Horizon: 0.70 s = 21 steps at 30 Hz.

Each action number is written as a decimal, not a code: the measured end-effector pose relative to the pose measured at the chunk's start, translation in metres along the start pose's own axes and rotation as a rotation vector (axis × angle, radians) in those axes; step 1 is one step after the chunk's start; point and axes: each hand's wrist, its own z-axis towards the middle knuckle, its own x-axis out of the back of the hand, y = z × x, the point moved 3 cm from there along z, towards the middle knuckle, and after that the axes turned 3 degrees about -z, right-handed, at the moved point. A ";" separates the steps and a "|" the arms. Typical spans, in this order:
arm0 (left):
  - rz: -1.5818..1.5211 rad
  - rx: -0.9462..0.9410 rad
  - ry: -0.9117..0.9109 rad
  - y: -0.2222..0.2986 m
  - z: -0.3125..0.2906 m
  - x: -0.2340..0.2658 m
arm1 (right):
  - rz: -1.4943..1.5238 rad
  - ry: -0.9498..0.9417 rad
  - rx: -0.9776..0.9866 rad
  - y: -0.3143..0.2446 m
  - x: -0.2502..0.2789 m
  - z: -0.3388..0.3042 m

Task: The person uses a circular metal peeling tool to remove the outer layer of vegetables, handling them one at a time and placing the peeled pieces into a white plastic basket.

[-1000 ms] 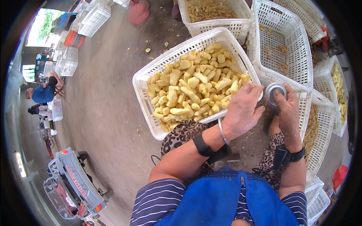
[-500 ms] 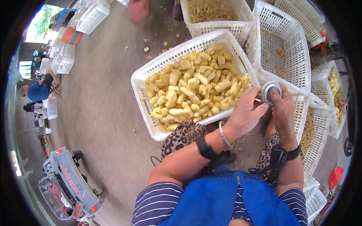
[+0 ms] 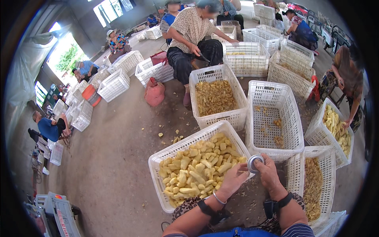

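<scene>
We look from head height, through the left of two fisheye cameras worn side by side, forward and down over the work. The forearms (image 3: 192, 218) enter at the lower edge, close to us, above a strip of blue cloth (image 3: 237, 232). The left hand (image 3: 233, 181) and right hand (image 3: 270, 174) sit near, right of centre in the lower half, and we see the closest crate (image 3: 177, 152) from above. Farther away, we face a seated person (image 3: 193, 29) at upper middle. The window (image 3: 107, 12) at upper left is distant and leans. Around the round view, our corners go black.
</scene>
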 end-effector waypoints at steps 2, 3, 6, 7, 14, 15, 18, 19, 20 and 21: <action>0.111 -0.079 0.091 -0.017 0.013 0.023 | 0.001 -0.020 -0.010 0.001 0.000 0.001; 0.191 -0.119 0.152 -0.022 0.021 0.032 | -0.002 -0.015 -0.013 0.001 0.005 0.001; 0.504 -0.140 0.379 -0.019 0.033 0.076 | -0.011 -0.022 -0.004 -0.008 0.005 0.004; 0.691 -0.219 0.442 -0.027 0.042 0.111 | 0.001 -0.005 -0.004 -0.006 -0.003 0.005; 1.267 0.103 0.621 -0.098 0.025 0.223 | 0.009 -0.049 -0.006 0.004 -0.002 0.012; 1.307 0.172 0.612 -0.101 0.023 0.224 | 0.008 -0.055 -0.013 0.004 -0.003 0.011; 1.423 0.168 0.619 -0.104 0.021 0.223 | 0.000 -0.074 -0.009 -0.002 -0.011 0.005; 1.448 0.143 0.627 -0.103 0.020 0.222 | -0.009 -0.079 -0.033 -0.002 -0.011 0.005; 1.473 0.066 0.638 -0.099 0.022 0.223 | -0.013 -0.082 -0.045 -0.002 -0.010 0.004; 1.482 0.026 0.636 -0.096 0.023 0.218 | -0.021 -0.080 -0.059 -0.001 -0.010 0.003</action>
